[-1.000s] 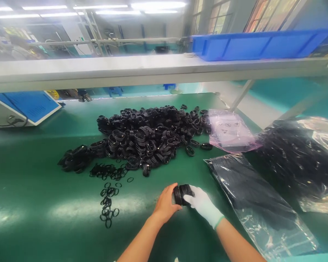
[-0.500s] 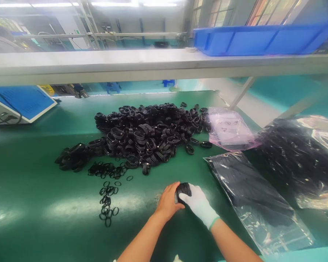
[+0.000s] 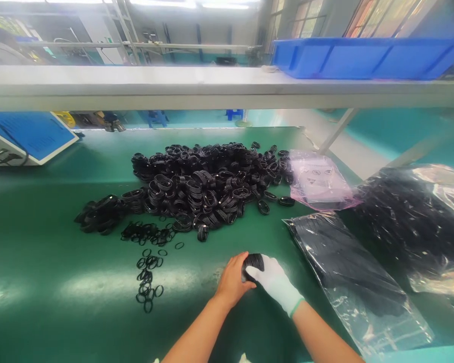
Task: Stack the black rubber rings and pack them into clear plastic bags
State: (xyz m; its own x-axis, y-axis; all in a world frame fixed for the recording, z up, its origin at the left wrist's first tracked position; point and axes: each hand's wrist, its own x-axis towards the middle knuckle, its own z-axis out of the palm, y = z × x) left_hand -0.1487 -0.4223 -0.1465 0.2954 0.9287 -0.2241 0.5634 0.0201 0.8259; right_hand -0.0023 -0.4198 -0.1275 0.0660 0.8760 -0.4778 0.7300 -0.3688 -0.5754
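A coiled black cable (image 3: 254, 261) is held between my two hands, low over the green table (image 3: 79, 322). My bare left hand (image 3: 231, 281) is closed around the coil's left side. On its right side, my right hand (image 3: 274, 283), in a white glove with a green cuff, grips the same coil. Beyond them lies a big heap of coiled black cables (image 3: 200, 189). Several thin black rings (image 3: 147, 282) are scattered left of my hands, below a denser pile of rings (image 3: 146, 233).
To the right lie a clear bag of black items (image 3: 355, 267), a larger clear bag (image 3: 412, 217) and a pinkish plastic bag (image 3: 318, 179). A shelf (image 3: 174, 91) crosses above the table, carrying a blue bin (image 3: 363, 58). A blue-topped box (image 3: 30, 133) stands far left.
Both hands keep nearly the same hold on the coil. The view has shifted very slightly.
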